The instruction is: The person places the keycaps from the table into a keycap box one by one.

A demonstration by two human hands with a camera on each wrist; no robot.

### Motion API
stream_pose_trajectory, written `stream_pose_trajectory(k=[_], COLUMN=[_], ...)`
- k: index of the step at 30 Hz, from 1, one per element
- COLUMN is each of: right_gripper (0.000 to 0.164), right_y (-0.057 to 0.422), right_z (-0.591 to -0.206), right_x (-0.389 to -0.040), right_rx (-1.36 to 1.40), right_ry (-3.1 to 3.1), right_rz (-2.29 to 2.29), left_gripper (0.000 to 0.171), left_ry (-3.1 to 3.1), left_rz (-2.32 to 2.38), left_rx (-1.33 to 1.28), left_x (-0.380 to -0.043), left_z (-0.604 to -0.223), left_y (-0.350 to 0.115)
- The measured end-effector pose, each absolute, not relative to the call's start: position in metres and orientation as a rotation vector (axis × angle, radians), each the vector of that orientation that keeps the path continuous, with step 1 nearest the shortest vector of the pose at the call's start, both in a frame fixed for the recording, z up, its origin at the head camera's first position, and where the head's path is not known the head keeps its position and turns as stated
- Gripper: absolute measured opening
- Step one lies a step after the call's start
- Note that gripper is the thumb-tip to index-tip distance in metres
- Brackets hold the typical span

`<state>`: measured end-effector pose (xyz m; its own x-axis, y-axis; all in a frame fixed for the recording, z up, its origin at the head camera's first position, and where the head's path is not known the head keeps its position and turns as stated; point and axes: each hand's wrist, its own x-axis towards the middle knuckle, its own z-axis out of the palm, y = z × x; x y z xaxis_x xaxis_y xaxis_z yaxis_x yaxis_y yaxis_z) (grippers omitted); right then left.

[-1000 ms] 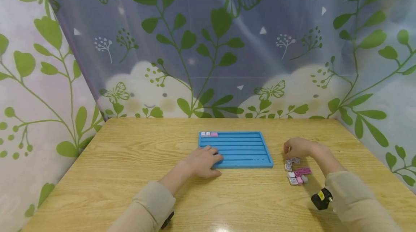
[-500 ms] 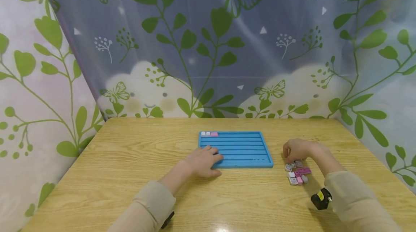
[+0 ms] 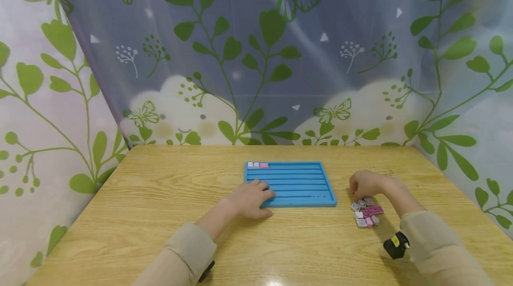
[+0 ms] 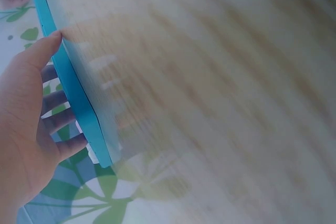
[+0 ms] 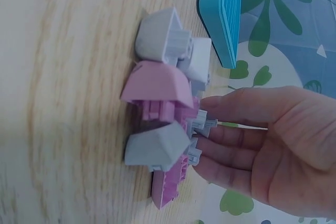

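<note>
The keys (image 3: 366, 213) right of the tray (image 3: 298, 181) look light, hard; I'd pinch their sides. My left hand (image 3: 250, 199) rests spread on the tray; right hand's (image 3: 368, 182) grip, I can't tell.

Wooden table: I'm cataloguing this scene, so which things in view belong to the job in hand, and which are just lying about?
Seemingly the job's: blue tray; three caps in its far row; loose caps; left hand; right hand.

Apparently not: wooden table; patterned cloth; black gadget.

Grey keycaps (image 3: 362, 204) shifted nearer long pink keycap (image 3: 374, 210).
</note>
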<state>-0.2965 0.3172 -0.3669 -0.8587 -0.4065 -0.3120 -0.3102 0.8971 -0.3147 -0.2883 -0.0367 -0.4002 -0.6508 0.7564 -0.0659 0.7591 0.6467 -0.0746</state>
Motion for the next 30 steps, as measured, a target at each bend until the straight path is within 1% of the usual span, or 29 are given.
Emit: stream_pose_trajectory(k=[13,23,30], right_gripper=[0.008,0.014,0.004], right_y=[0.313,0.297,0.275], right_z=[-0.362,-0.353,-0.345], right_x=[-0.300,-0.306,-0.315], right_rx=[-0.614,-0.738,-0.881], right_ry=[2.739,2.765,2.773], right_rz=[-0.362,-0.411,-0.451], left_gripper=[0.054,0.054,0.053], left_ry=[2.818,2.823,2.817], left_rz=[-0.165,-0.173,-0.176], left_rx=[1.294,1.299,1.283], left_x=[-0.288,-0.289,-0.288], left_z=[-0.400,-0.399,-0.399], left_y=[-0.035,-0.035,-0.035])
